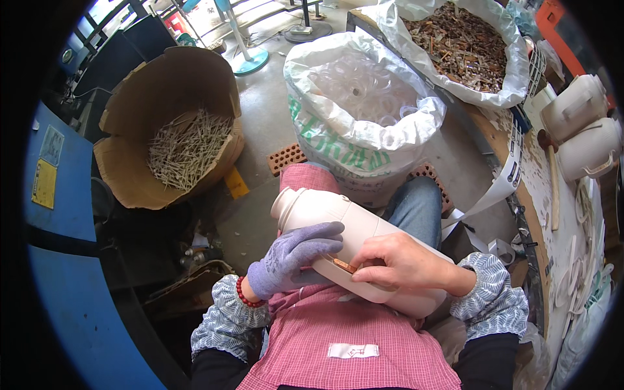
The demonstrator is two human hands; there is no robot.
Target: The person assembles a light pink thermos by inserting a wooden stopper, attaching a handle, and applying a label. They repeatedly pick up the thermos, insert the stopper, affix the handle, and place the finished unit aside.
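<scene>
A pale pink plastic jug body [364, 227] with a ribbed neck lies slantwise across my lap, neck to the far left. My left hand [296, 257], in a purple glove, closes around its near side by the handle-like strip. In my bare right hand [403, 263], a small flat brown piece [344, 265] is pinched between thumb and fingers. Its end rests against the edge of that strip; whether it is a scraper or blade cannot be made out. The right wrist leans over the jug's lower part.
A cardboard box [117, 143] of thin plastic sprues stands at left, beside a blue machine [65, 188]. Ahead is a white sack [364, 140] of translucent rings. On the bench at right are a sack of brown scraps [455, 45], pale jugs [588, 146] and a hammer [552, 175].
</scene>
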